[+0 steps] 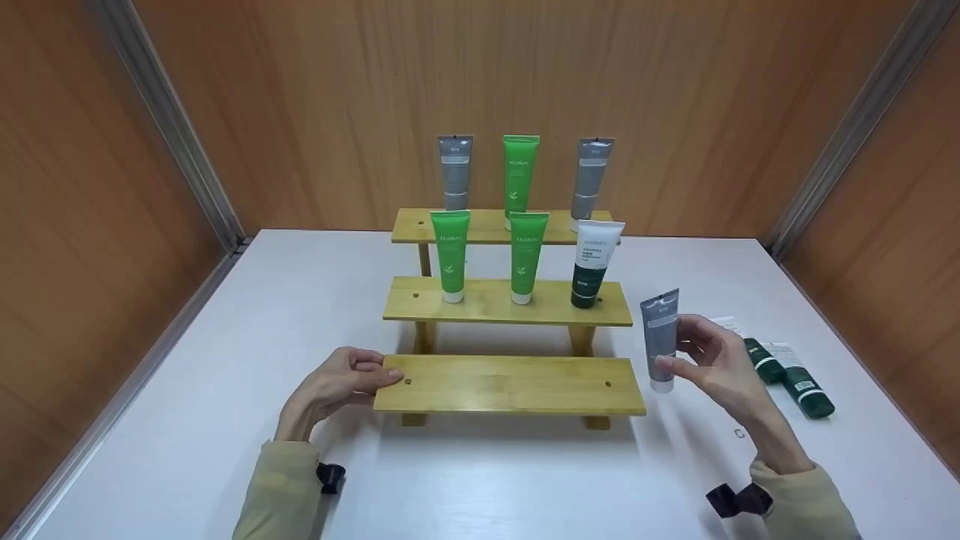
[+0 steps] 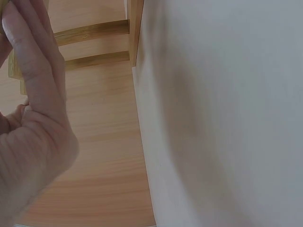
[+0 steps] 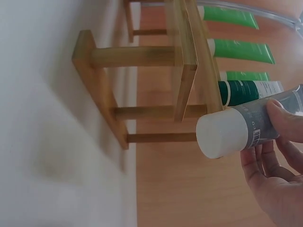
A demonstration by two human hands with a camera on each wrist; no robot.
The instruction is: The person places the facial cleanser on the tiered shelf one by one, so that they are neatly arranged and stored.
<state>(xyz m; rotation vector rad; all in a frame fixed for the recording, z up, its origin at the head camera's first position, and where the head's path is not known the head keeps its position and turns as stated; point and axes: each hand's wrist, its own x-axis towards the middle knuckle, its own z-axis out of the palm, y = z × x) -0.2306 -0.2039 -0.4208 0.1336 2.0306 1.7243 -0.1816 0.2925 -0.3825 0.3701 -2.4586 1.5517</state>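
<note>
My right hand [image 1: 724, 367] pinches a grey tube [image 1: 660, 337] between thumb and fingers, upright with its white cap down, just right of the lowest step. Seen from the right wrist, the tube's white cap [image 3: 222, 133] points toward the wooden stand. On the other side, my left hand [image 1: 341, 386] grips the left end of the three-step wooden display stand [image 1: 510, 386], thumb on top of the bottom step. Green tubes [image 1: 451, 255] and a white and dark green tube [image 1: 592, 262] stand on the middle step. A green tube [image 1: 519, 172] stands between two grey tubes [image 1: 455, 172] on the top step.
Two dark green and white tubes [image 1: 808, 391] lie on the white table [image 1: 225, 322] beyond my right hand. Wooden panels [image 1: 315, 112] enclose the table at the back and both sides, with metal strips [image 1: 176, 112] in the corners.
</note>
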